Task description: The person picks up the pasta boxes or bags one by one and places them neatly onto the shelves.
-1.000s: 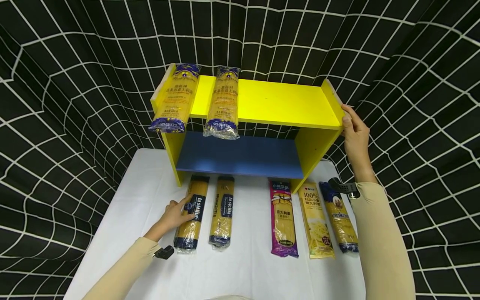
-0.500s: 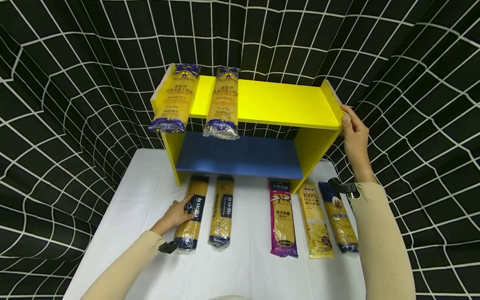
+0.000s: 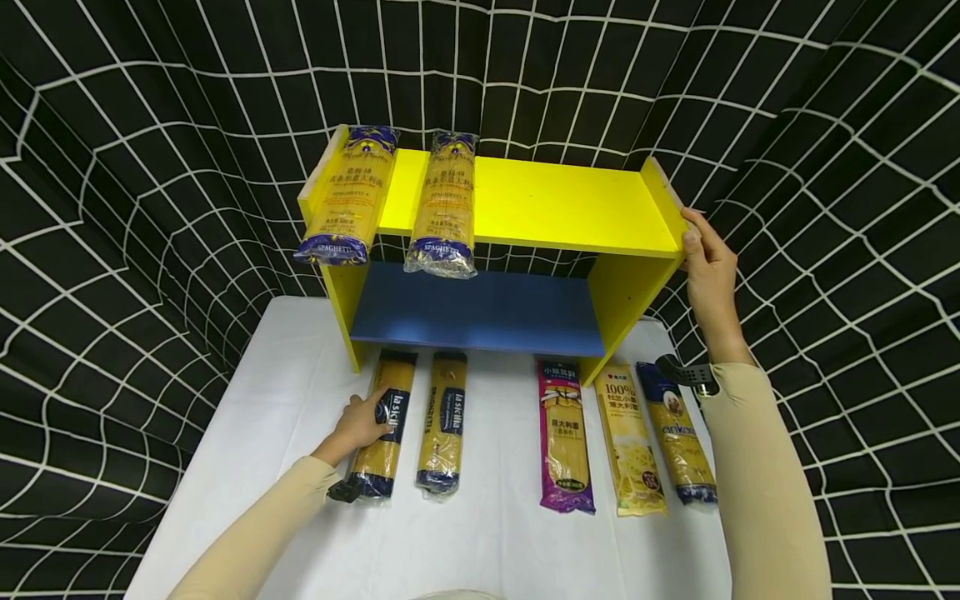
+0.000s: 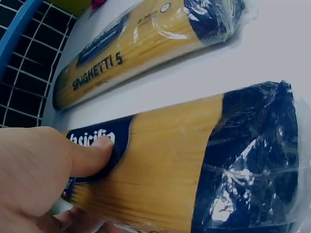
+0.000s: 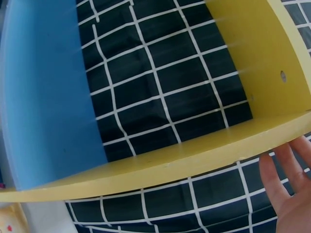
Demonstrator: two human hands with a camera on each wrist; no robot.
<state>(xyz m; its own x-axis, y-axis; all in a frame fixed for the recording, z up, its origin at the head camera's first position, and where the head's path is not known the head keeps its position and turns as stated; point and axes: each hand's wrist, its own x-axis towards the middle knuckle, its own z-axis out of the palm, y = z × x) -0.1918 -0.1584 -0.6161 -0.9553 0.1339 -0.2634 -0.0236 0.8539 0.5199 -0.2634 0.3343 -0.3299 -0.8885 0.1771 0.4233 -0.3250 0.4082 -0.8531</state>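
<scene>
My left hand (image 3: 362,423) grips a spaghetti pack (image 3: 382,465) with dark blue ends, lying on the white table. In the left wrist view its thumb (image 4: 95,154) presses on the blue label, and the other fingers go round the lower side, partly hidden. Beside it lies a second pack labelled Spaghetti 5 (image 4: 99,73). My right hand (image 3: 711,271) touches the outer right side of a yellow and blue shelf (image 3: 570,208). Its fingers (image 5: 273,182) meet the outside of the yellow side panel, fairly straight, in the right wrist view.
Two spaghetti packs, one on the left (image 3: 352,196) and another (image 3: 444,200), lie on the yellow top board and overhang its front edge. On the table's right are a purple pasta pack (image 3: 564,442), a yellow one (image 3: 632,442) and a blue-ended one (image 3: 678,437). Black gridded cloth (image 3: 562,83) surrounds everything.
My left wrist and forearm have shifted slightly right and forward, and the hand has closed in over the pack. The right hand keeps its place on the shelf's side.
</scene>
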